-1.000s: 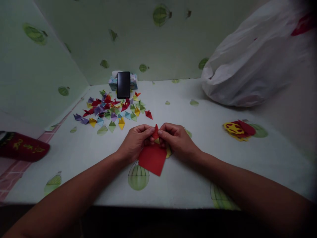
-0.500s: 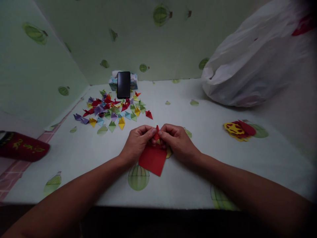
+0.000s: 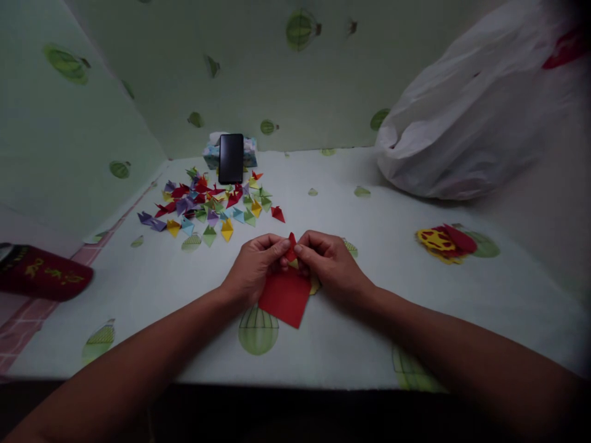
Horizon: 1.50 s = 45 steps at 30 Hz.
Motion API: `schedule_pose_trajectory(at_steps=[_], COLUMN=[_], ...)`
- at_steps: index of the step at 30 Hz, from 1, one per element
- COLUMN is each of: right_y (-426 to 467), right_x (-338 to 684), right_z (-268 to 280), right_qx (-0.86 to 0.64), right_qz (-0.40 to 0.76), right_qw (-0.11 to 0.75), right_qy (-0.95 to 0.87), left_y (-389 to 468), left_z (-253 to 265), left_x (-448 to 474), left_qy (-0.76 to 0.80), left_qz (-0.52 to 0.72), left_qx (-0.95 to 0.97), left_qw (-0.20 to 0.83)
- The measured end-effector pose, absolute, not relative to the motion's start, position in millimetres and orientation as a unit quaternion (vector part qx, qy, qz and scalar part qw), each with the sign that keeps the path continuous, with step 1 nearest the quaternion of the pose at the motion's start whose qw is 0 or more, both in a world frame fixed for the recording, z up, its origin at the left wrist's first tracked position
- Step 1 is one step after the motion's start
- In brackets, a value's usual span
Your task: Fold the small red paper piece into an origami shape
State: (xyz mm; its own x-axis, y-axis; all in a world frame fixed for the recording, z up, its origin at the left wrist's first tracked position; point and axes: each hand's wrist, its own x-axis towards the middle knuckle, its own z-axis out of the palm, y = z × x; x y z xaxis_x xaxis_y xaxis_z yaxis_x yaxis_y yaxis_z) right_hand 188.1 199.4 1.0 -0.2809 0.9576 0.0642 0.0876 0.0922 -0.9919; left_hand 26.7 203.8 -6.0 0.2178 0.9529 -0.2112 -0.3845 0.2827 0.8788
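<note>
A small folded piece of red paper (image 3: 292, 247) is pinched between my two hands, its pointed tip upward. My left hand (image 3: 259, 261) grips its left side with thumb and fingers. On its right side, my right hand (image 3: 330, 258) is closed in a pinch. Just below my fingers lies a flat red paper square (image 3: 286, 299) on the table, with a yellow edge (image 3: 315, 284) showing beside it under my right hand. Beyond my left hand spreads a pile of small folded paper birds (image 3: 203, 203) in red, purple, green, yellow and blue.
A black phone (image 3: 231, 159) leans on a tissue pack (image 3: 250, 152) behind the pile. At the back right bulges a white plastic bag (image 3: 443, 135). Red and yellow paper cutouts (image 3: 446, 242) lie on the right. A dark red cylinder (image 3: 50, 274) lies at the left edge.
The folded red paper has tilted slightly between my fingertips. Both hands stay in nearly the same place, and the other things are where they were.
</note>
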Motion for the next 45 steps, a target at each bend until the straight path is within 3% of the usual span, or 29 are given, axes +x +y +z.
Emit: schedule_pose_trajectory(at_steps=[7, 24, 33, 45], right_y=[201, 202, 201, 197], right_x=[189, 189, 188, 184], right_z=[0, -1, -3, -6], right_qx=[-0.426, -0.43, -0.42, -0.426], right_qz=[0.521, 0.501, 0.513, 0.545], right_qw=[0.422, 0.423, 0.428, 0.429], right_qy=[-0.607, -0.621, -0.614, -0.58], left_y=[208, 208, 204, 197], left_z=[-7, -7, -6, -13], left_x=[25, 24, 28, 30], left_qy=[0.365, 0.354, 0.379, 0.449], left_qz=[0.464, 0.465, 0.477, 0.483], left_qx=[0.298, 0.287, 0.326, 0.458], left_qw=[0.75, 0.759, 0.723, 0.596])
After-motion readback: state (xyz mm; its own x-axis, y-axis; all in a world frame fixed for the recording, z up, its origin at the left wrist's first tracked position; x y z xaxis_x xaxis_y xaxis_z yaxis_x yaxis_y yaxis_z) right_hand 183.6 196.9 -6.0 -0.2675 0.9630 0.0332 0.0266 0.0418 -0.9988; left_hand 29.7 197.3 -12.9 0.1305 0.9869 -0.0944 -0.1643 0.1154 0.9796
